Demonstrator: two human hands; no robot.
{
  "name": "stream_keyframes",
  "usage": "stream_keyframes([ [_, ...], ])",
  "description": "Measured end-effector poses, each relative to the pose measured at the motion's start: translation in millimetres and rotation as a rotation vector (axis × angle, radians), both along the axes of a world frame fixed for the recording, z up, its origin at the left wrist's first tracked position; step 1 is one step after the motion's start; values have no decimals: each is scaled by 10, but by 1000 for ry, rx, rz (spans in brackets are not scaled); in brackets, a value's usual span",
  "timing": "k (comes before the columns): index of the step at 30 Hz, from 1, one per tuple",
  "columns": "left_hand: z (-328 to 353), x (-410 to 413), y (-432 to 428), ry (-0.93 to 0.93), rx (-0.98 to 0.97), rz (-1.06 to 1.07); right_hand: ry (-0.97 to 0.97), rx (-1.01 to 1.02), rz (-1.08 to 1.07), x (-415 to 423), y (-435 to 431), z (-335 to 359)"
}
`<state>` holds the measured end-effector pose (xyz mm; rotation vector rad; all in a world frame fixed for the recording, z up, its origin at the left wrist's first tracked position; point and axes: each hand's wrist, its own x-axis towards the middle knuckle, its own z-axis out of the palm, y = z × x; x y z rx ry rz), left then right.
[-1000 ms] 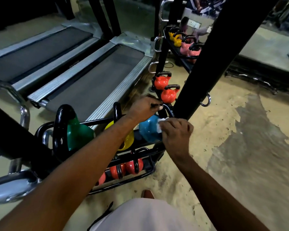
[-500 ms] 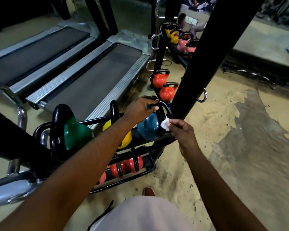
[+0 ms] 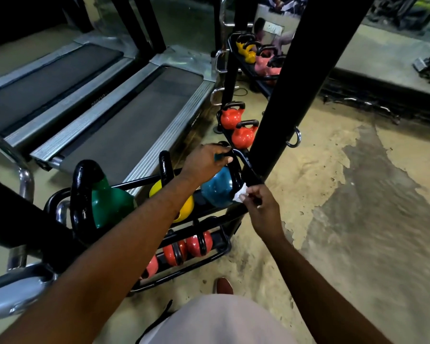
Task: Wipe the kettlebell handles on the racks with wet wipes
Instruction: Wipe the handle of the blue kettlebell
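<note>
Left hand (image 3: pixel 205 161) grips the round blue kettlebell's (image 3: pixel 216 191) black metal handle (image 3: pixel 236 175); right hand (image 3: pixel 263 211) pinches a small white wet wipe (image 3: pixel 240 196), seemingly against it.

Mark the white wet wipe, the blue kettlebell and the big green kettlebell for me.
white wet wipe (image 3: pixel 240 194): head view, on its exposed crumpled corner.
blue kettlebell (image 3: pixel 216 189): head view, middle of its round body.
green kettlebell (image 3: pixel 109 207): head view, middle of its body.

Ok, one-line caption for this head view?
Left hand grips the black handle of the blue kettlebell on the rack while the right hand pinches a white wet wipe beside it.
</note>
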<state>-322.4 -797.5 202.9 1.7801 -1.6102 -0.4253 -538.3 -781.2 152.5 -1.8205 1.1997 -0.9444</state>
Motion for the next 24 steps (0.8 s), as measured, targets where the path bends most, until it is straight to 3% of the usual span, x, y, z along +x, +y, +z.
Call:
stream_keyframes([
  [3,14,-12,-16,0,9,16,-262,405,95,-42,-124,9],
  [7,24,-14,-38,-3,22,20,-351,526,226,-35,-329,27],
  [11,34,-5,-17,19,20,19,-395,604,193,94,-410,119],
  [15,23,-10,4,39,23,21,-276,413,130,13,-158,110],
  [19,6,-39,-4,43,32,26,22,-100,-16,39,132,-67],
  [24,11,1,-28,43,41,-4,212,-442,-11,240,79,-38],
])
